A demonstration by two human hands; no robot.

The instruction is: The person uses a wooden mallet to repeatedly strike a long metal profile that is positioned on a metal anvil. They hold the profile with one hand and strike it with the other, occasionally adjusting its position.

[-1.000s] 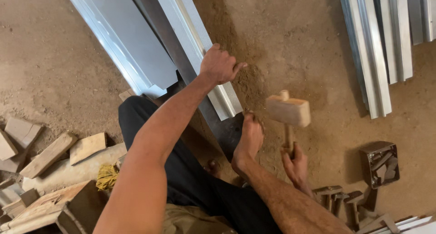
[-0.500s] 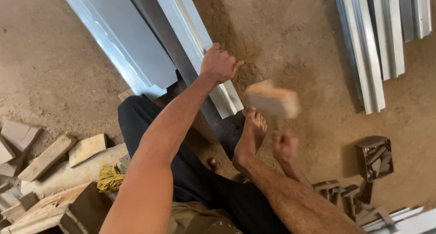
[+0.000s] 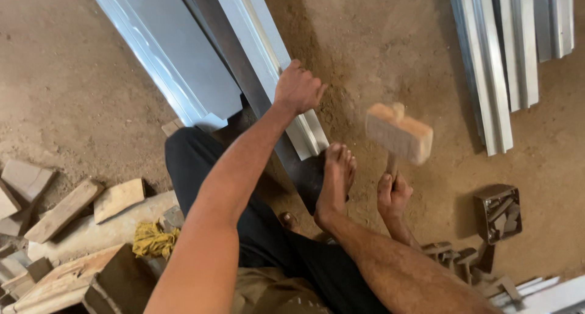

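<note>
Folded sheet-metal section (image 3: 268, 58): long, pale grey, running from the upper centre of the frame down to the middle, its near end just above a bare foot (image 3: 334, 183). It lies on a dark metal bar (image 3: 301, 171) that shows along its left edge and past its end; the bar appears to serve as a firm backing under the fold.

Left hand (image 3: 297, 89): centre of the frame, fingers curled over the outer edge of the section, thumb side on top. The grip looks meant to steady the piece. The section passes directly under the palm.

Bare foot: just below the section's end, toes on the dark bar, seemingly to pin it.

Wooden mallet (image 3: 399, 133): right of centre, blurred, head raised clear of the section and to the right of it, well apart from the left hand.

Right hand (image 3: 393, 195): below the mallet head, fingers closed tight round the handle, which stands up out of the fist.

Second grey sheet (image 3: 164, 58): upper left, beside the bar.

Stack of like sections (image 3: 499, 58): upper right, on the dirt floor (image 3: 79, 100).

Small box of metal offcuts (image 3: 498, 211): right edge, lower half.

Wood blocks (image 3: 64, 210) and yellow rag (image 3: 152, 239): lower left.
</note>
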